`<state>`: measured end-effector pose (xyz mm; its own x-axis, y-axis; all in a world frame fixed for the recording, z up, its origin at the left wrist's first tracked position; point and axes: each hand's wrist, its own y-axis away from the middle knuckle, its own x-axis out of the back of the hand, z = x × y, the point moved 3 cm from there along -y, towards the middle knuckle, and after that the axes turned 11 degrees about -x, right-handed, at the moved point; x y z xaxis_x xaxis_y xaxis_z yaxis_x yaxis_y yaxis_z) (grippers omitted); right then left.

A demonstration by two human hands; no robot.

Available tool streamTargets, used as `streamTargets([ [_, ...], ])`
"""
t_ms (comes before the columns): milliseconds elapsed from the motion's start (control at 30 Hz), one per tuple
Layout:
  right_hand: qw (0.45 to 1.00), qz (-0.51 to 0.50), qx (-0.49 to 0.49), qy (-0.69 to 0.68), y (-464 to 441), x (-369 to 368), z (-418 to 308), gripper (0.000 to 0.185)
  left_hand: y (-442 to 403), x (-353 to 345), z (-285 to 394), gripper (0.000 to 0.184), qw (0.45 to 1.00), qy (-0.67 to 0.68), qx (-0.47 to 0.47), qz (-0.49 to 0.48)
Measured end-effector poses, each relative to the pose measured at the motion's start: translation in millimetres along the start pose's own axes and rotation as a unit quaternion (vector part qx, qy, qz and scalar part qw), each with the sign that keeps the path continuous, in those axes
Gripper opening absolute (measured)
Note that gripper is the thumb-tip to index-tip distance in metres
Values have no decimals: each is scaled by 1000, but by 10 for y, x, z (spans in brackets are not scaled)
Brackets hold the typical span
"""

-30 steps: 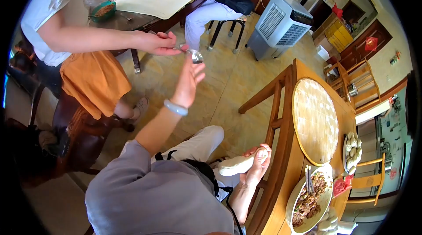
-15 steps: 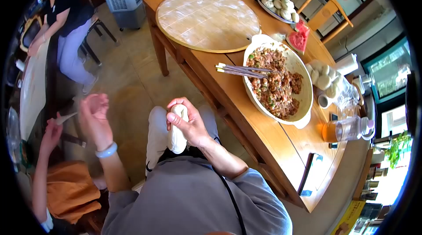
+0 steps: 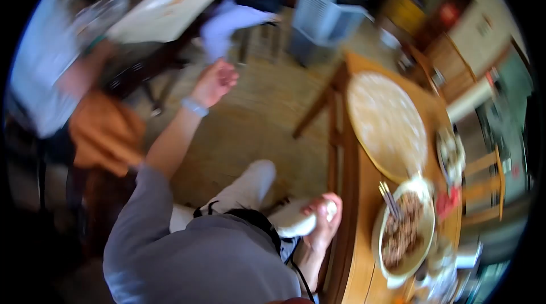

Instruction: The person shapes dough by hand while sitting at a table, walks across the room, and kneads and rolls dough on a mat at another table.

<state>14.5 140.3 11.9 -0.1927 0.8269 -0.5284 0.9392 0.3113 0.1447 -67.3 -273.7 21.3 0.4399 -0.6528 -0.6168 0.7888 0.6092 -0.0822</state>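
My left hand (image 3: 215, 83) is raised over the floor, away from the tables, with a pale bracelet on the wrist. Its fingers are loosely curled but not closed, and I see nothing in them. Low by my lap, my right hand (image 3: 325, 221) is wrapped around a thick white roll of dough (image 3: 297, 225). One end of the roll shows past the thumb, and the longer part sticks out to the left. The wooden table (image 3: 359, 247) is just right of this hand. Motion blurs the view.
On the table are a floured round board (image 3: 387, 119), an oval bowl (image 3: 378, 247) of minced filling with chopsticks (image 3: 389, 199), and a plate of buns (image 3: 451, 153). A person (image 3: 242, 8) sits at another table (image 3: 170, 17); another (image 3: 45, 71) is at left. An air cooler (image 3: 324, 17) stands behind.
My view has turned left, so the wooden table now lies farther right. The left hand reaches farther forward. The dough stays in my right hand, now closer to the table edge.
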Motion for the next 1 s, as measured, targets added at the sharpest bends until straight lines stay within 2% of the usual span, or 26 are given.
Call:
streamTargets([
  [67, 999, -36, -10, -6, -35, -56, 14, 30, -259, 399, 281, 23, 1000, -12, 24, -1],
  [300, 1000, -19, 3, 17, -155, -277, 118, 35, -775, 1151, 781, 22, 982, -45, 44, 177],
  [467, 1000, -8, -7, 16, -208, -262, 176, 31, -1142, 1621, 1108, 13, 981, -88, 39, 171],
  [667, 999, 13, -25, 30, -262, -191, 261, 30, -1414, 1933, 1527, 11, 956, -184, 20, 229],
  [833, 998, 39, -30, 43, -287, -185, 306, 33, -1718, 2278, 1616, 12, 937, -235, 1, 260],
  [867, 998, 44, -33, 44, -290, -169, 317, 33, -1741, 2307, 1629, 7, 931, -247, -15, 270],
  [933, 997, 53, -39, 46, -294, -145, 345, 34, -1769, 2377, 1655, 13, 917, -270, -47, 290],
  [1000, 997, 55, -42, 43, -298, -151, 361, 35, -1832, 2524, 1704, 20, 874, -397, -50, 275],
])
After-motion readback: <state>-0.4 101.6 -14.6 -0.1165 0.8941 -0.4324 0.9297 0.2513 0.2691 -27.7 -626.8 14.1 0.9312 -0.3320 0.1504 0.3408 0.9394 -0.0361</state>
